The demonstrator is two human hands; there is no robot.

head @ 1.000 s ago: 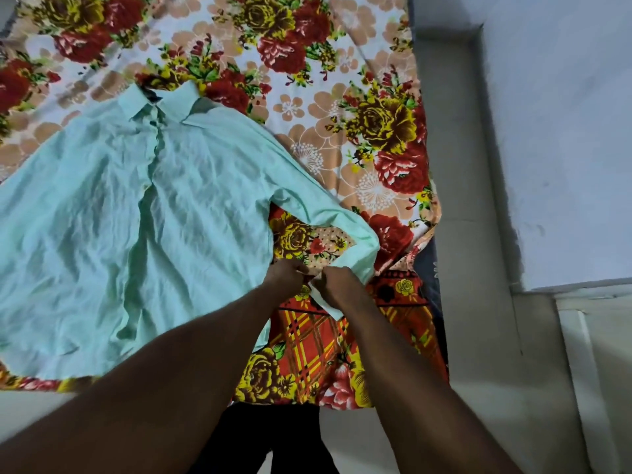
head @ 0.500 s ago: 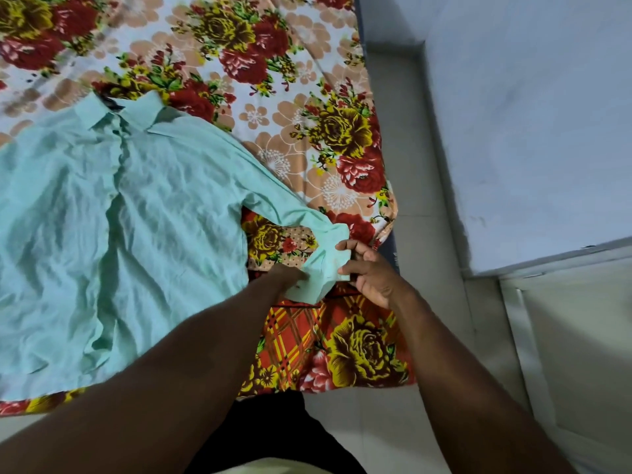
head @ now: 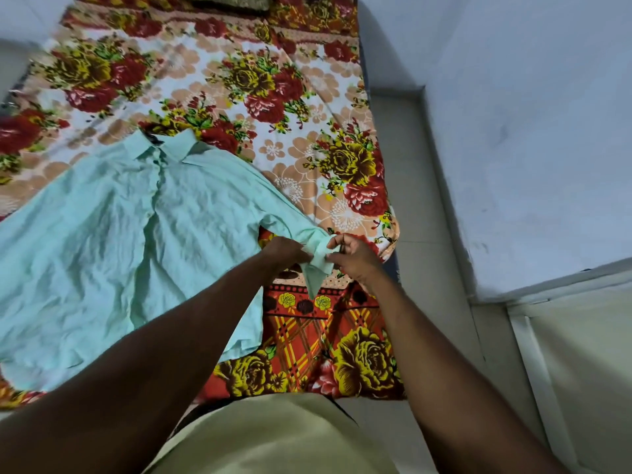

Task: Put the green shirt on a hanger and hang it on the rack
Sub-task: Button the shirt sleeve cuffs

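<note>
The green shirt [head: 136, 241] lies spread front up on the bed [head: 307, 80], toward its near left, collar [head: 167, 147] pointing at the far edge. One sleeve reaches toward the right edge. The step looks like straightening that sleeve's cuff [head: 319, 258]: best keep it taut between both hands and smooth it flat before any hanger goes in. No hanger or rack shows. The left hand [head: 285, 249] grips the sleeve at the cuff with curled fingers. The right hand [head: 357, 260] pinches the cuff's outer edge.

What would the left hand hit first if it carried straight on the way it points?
The green shirt's cuff, which the left hand holds; right behind it, probably, the right hand.
</note>
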